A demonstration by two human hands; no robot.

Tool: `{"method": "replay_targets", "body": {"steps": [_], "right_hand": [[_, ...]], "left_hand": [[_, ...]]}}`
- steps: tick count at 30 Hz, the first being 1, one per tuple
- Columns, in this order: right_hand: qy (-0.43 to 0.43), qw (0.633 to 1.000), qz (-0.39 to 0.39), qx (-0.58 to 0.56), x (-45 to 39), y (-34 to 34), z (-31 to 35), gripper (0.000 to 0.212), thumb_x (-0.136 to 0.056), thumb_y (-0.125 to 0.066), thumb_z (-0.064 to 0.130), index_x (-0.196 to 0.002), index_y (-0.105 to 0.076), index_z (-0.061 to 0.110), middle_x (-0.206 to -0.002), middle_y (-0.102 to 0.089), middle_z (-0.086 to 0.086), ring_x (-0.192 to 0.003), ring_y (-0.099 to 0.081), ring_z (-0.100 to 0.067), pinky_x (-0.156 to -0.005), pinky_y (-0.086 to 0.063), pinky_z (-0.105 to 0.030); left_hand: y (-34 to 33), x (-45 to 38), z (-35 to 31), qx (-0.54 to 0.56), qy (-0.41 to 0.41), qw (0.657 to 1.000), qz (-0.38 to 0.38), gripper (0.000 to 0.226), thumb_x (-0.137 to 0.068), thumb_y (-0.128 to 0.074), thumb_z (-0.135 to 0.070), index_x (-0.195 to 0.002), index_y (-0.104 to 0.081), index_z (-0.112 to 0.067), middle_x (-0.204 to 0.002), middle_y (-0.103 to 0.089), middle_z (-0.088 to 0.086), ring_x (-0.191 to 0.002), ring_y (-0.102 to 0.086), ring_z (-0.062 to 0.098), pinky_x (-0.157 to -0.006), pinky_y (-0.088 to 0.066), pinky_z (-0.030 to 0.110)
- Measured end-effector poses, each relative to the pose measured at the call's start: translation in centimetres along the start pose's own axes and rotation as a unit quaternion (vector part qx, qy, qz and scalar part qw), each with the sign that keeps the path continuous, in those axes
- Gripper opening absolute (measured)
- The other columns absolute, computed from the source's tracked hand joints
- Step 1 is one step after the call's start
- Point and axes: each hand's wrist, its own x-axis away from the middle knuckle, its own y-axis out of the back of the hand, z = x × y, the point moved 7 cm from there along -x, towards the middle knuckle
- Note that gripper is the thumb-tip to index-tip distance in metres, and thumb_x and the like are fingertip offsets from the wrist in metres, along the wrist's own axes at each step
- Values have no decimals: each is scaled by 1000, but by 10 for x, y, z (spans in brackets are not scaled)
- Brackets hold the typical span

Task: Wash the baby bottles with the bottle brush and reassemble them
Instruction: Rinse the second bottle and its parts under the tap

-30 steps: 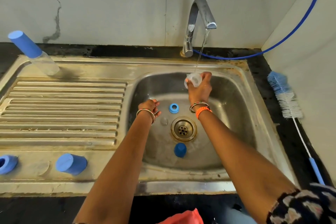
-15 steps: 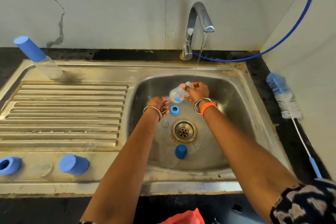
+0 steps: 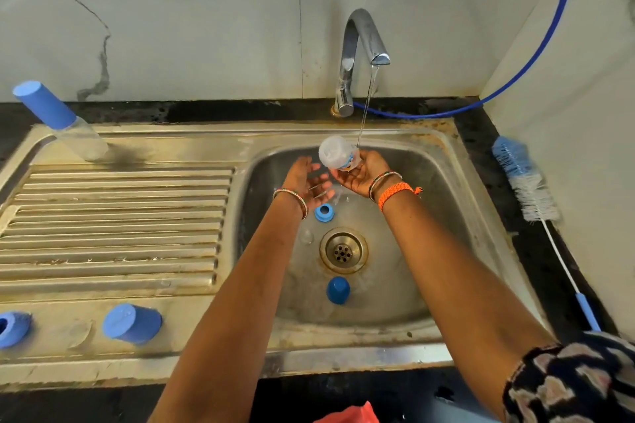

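Domestic kitchen, sink corner. Evidence: stainless steel sink [image 3: 457, 161] with a single basin at right, round drain strainer [image 3: 343, 250] in its floor, and a ribbed draining board [image 3: 113, 220] at left; curved chrome tap [image 3: 357, 55] at the far rim, water running; dark stone tabletop [image 3: 536, 244] surrounding the sink unit; pale marble-look wall panels [image 3: 171, 27] with grey veining on the far and right sides, meeting in a corner; thin blue hose [image 3: 536, 55] along the right wall; long-handled bottle brush [image 3: 525, 182] lying on the tabletop at right.
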Motion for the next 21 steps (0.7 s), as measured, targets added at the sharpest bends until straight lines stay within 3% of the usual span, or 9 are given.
{"method": "replay_targets", "body": {"steps": [2,4,6,8,10,13,17,19,21], "right_hand": [[26,999,-2,46,1,-1,9,27,-98,-45,23,-110,-56,1,-95,-62,-17,-90,-61,-30,-51,-56,-33],[89,991,-3,103,0,-3,23,16,-95,-53,22,-96,-60,8,-100,-66,-15,-93,-63,-28,-72,-58,-35],[169,972,-12,164,0,-4,40,8,-88,-63,17,-94,-65,13,-106,-67,-11,-103,-63,-29,-90,-53,-41],[201,962,-1,186,5,-9,48,6,-86,-65,16,-92,-67,15,-100,-68,-6,-103,-63,-27,-88,-53,-39],[165,975,67,136,7,-17,47,9,-88,-62,19,-90,-66,12,-90,-68,-7,-89,-64,-23,-80,-54,-34],[130,975,124,133,15,-29,47,16,-90,-60,23,-90,-64,8,-83,-68,-8,-77,-65,-20,-72,-57,-29],[178,925,22,335,18,-25,50,26,-87,-66,33,-105,-61,14,-92,-66,-6,-78,-64,-16,-54,-52,-19],[186,909,23,373,15,-23,48,26,-83,-70,32,-103,-59,19,-101,-67,-7,-85,-65,-17,-65,-56,-24],[269,856,-8,441,15,-22,56,34,-77,-76,31,-103,-60,17,-107,-65,-7,-95,-62,-18,-82,-54,-30]], "left_hand": [[-15,3,-9,0,9,999,34,41,-94,-44,-47,-105,-53,-9,-91,-60,15,-81,-58,24,-73,-52,36],[-26,5,-13,13,21,998,49,42,-95,-45,-45,-109,-51,-6,-91,-59,17,-82,-58,25,-76,-52,36],[-32,3,-15,43,21,998,37,40,-99,-39,-41,-104,-50,-2,-85,-57,17,-74,-57,22,-68,-53,32],[-39,0,-10,61,47,996,40,47,-100,-29,-43,-99,-51,-1,-76,-57,14,-62,-55,18,-51,-52,24],[-49,-5,1,58,83,992,81,48,-99,-27,-43,-96,-53,-3,-65,-57,12,-46,-52,14,-37,-44,17],[-55,-8,14,66,105,987,97,50,-96,-28,-46,-84,-54,-6,-59,-53,9,-34,-45,11,-28,-33,14],[-53,-14,6,144,59,987,39,55,-99,-22,-48,-91,-54,-4,-66,-59,13,-54,-55,18,-39,-46,17],[-48,-17,3,107,45,993,17,60,-99,-23,-54,-100,-54,-3,-81,-61,16,-68,-59,23,-48,-53,25],[-40,-20,1,-16,35,999,-17,61,-98,-25,-57,-102,-54,-3,-84,-59,16,-70,-57,22,-58,-55,33]]}}
